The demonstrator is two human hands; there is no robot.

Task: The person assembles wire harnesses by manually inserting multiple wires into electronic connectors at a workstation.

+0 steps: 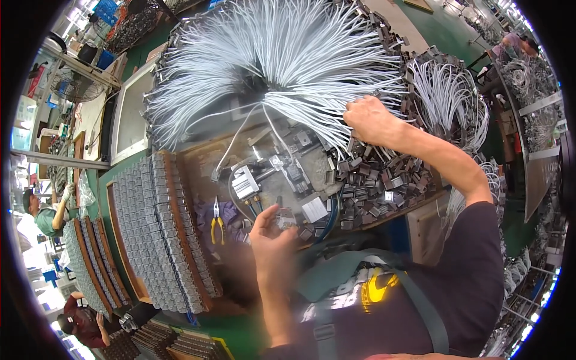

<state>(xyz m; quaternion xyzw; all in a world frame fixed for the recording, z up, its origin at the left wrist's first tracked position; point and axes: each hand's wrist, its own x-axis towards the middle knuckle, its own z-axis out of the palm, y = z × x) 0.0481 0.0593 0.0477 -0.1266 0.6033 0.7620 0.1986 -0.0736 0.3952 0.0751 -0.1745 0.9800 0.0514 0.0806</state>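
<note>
My right hand (367, 119) reaches across to the right side of a large fanned bundle of white cables (324, 54). Its fingers are closed at the cable ends, on a white cable as far as shows. Nearer my body, my left hand (273, 234) is raised at the bench's front, partly blurred. A small silvery metal piece (285, 218) shows between its curved finger and thumb. Just beyond lies a metal fixture (285, 171) with a white block (244, 182); two white cables run down toward it from the bundle.
Dark metal housings (384, 186) lie heaped right of the fixture. Yellow-handled pliers (217, 225) rest on a purple cloth at left. Beyond them stand stacked rows of grey metal parts (144, 222). Another cable bundle (447, 96) hangs at right. Co-workers are at far left and far right.
</note>
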